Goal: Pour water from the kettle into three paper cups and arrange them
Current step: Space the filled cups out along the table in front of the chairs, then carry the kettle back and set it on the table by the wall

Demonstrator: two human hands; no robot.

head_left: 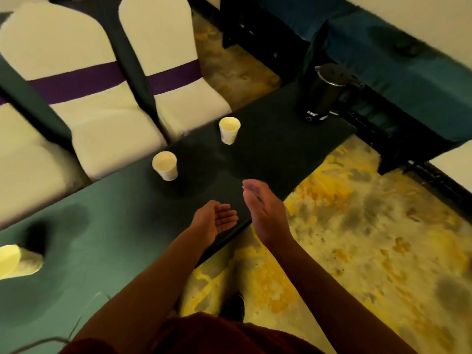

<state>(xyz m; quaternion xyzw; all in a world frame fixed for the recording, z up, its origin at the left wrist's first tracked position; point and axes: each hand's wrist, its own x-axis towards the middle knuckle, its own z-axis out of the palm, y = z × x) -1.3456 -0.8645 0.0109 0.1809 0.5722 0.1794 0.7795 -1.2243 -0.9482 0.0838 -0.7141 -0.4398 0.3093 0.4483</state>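
Note:
Three white paper cups stand apart on a long table point(109, 226) with a dark green cloth: one far cup point(229, 130), one middle cup point(165, 166), and one cup point(15, 261) at the left edge of the view. A dark kettle point(323, 95) with a metal lid stands at the table's far end. My left hand point(214, 221) hovers palm up over the table's near edge, fingers apart, holding nothing. My right hand point(263, 208) is beside it, fingers extended, also empty. Both hands are well short of the cups and the kettle.
Cream chairs with purple bands point(84, 83) line the far side of the table. Another table with a teal cloth point(408, 72) stands beyond the kettle. Yellow patterned carpet point(357, 238) lies to the right. My dark shoe point(233, 307) shows below.

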